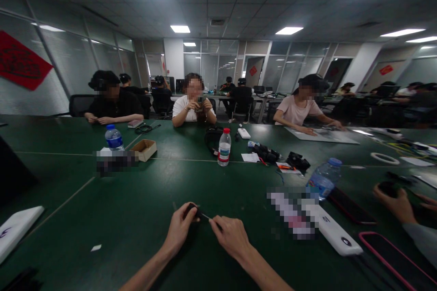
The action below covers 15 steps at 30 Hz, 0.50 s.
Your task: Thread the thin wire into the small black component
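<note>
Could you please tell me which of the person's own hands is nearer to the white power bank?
Right hand: nearer, to the left of the white power bank, not touching it. Left hand: farther, beyond the right hand on the same side.

Office, long green table, glass partitions

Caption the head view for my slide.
Left hand grips a small black item, right hand its thin stem, over a green table; people sit beyond.
</note>
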Available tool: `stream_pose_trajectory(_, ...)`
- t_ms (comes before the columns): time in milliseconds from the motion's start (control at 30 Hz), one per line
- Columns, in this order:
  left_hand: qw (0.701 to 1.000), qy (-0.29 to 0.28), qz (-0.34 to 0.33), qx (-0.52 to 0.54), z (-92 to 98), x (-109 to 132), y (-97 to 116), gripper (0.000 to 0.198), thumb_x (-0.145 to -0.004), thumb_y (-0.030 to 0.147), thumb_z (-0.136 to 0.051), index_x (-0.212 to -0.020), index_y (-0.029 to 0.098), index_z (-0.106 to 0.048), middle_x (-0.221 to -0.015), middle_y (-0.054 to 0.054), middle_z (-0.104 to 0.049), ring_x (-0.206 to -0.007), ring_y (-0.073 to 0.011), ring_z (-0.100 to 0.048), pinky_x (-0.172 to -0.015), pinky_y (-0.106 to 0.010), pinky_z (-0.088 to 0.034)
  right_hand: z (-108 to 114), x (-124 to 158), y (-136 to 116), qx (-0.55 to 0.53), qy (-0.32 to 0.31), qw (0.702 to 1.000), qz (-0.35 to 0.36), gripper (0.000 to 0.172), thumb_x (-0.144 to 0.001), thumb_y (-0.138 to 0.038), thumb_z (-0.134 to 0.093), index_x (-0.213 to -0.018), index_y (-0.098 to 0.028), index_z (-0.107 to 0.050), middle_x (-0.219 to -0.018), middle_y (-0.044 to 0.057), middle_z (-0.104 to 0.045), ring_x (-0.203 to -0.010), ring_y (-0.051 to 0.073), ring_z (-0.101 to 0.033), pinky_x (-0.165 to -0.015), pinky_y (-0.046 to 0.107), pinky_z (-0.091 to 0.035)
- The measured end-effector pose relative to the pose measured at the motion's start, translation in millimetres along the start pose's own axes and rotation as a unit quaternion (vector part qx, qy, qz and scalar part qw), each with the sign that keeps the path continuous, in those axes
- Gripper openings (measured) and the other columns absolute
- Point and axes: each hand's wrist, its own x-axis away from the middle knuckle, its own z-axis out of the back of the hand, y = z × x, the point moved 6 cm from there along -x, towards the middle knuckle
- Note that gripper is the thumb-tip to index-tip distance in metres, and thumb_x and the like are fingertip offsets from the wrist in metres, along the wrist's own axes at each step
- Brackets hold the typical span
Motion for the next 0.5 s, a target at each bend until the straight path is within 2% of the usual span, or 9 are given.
stream_pose_trajectory(167, 0.999, -0.018, -0.01, -0.025, -0.7, 1.0, 2.6, 0.037, -0.082, 0.052, -0.061, -0.086, 0.016, -0.067, -0.067, -0.001, -0.063, -0.064, -0.0181, -0.059, -0.063, -0.026, -0.046, -1.6, 0.6, -0.1, -0.007, -0.004, 1.0, 0.003, 0.049, -0.103, -0.04, -0.024, -0.087, -0.02, -0.066, -0.075, 0.002, -0.068, -0.058, 0.012, -0.059, -0.053, 0.021, -0.034)
stream_pose_trajectory(500, 0.999, -0.032, -0.003, -0.024, -0.7, 0.8, -5.2, 0.038, -0.085, 0.052, -0.057, -0.089, 0.015, -0.065, -0.065, -0.001, -0.064, -0.061, -0.0159, -0.057, -0.061, -0.025, -0.044, 1.5, 0.5, -1.9, -0.04, 0.002, 0.999, 0.003, 0.052, -0.103, -0.041, -0.021, -0.088, -0.02, -0.066, -0.074, 0.002, -0.067, -0.058, 0.011, -0.059, -0.051, 0.02, -0.036)
